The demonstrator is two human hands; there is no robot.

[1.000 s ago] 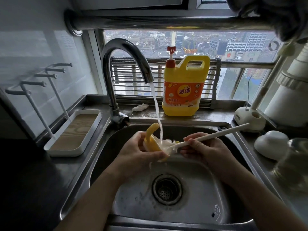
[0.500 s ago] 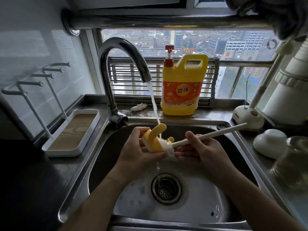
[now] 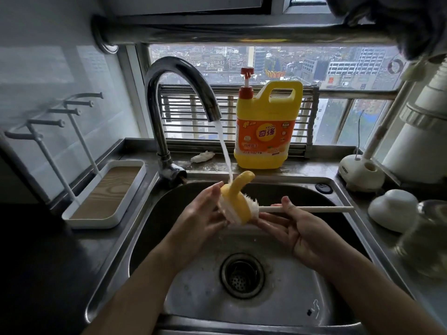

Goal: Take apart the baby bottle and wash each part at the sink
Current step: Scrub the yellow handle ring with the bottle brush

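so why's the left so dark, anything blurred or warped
Head view: backlit by the window, so the left counter goes near black; wide-angle lens bows the overhead pipe; glass jar at right is smeared; yellow bottle part and brush look sharp.

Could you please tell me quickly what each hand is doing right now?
Left hand: holds the yellow bottle part.
Right hand: pinches the bottle brush by its handle.

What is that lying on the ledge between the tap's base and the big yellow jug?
A small white crumpled lump lies there, touching neither tap nor jug; the head view cannot tell cloth from soap.
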